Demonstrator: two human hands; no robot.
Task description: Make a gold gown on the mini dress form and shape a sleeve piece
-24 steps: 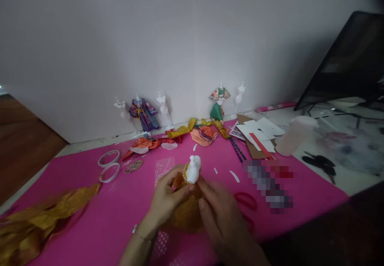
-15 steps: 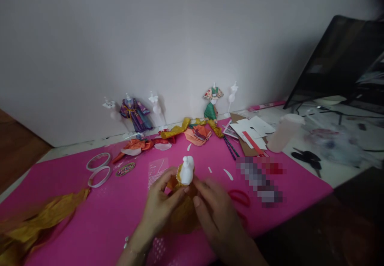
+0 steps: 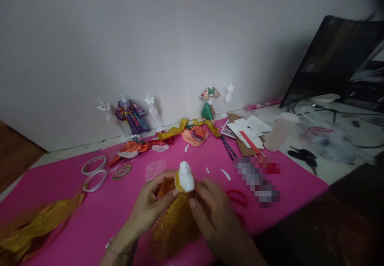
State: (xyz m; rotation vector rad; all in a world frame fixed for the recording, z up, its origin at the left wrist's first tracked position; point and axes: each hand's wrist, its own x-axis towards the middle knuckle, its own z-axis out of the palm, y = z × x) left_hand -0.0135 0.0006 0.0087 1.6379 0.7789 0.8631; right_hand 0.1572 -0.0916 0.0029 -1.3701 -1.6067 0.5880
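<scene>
Between my hands is a small white mannequin (image 3: 186, 178) dressed in a shiny gold doll dress (image 3: 177, 228), its skirt spreading down toward me. A row of white beads edges the gold cloth near the mannequin's shoulder. My left hand (image 3: 151, 200) pinches the dress at the bodice, thumb at the beaded edge. On the other side my right hand (image 3: 214, 210) has its fingers closed at the waist of the dress; its fingertips are partly hidden behind the mannequin. Red-handled scissors (image 3: 238, 197) lie just beyond my right hand, partly covered by it.
Gold fabric (image 3: 42, 226) lies at the left, near two tape rolls (image 3: 95, 180). Several mannequins stand along the wall, one in a purple robe (image 3: 131, 114). Orange cloth scraps (image 3: 195, 135), papers (image 3: 247, 132), a pinkish bottle (image 3: 280, 132) and black scissors (image 3: 303, 156) sit farther back. A monitor (image 3: 336, 62) stands right.
The mannequin has tilted and turned in my hands, and more of the gold skirt shows below it. Both hands keep their hold. The whole view has shifted slightly.
</scene>
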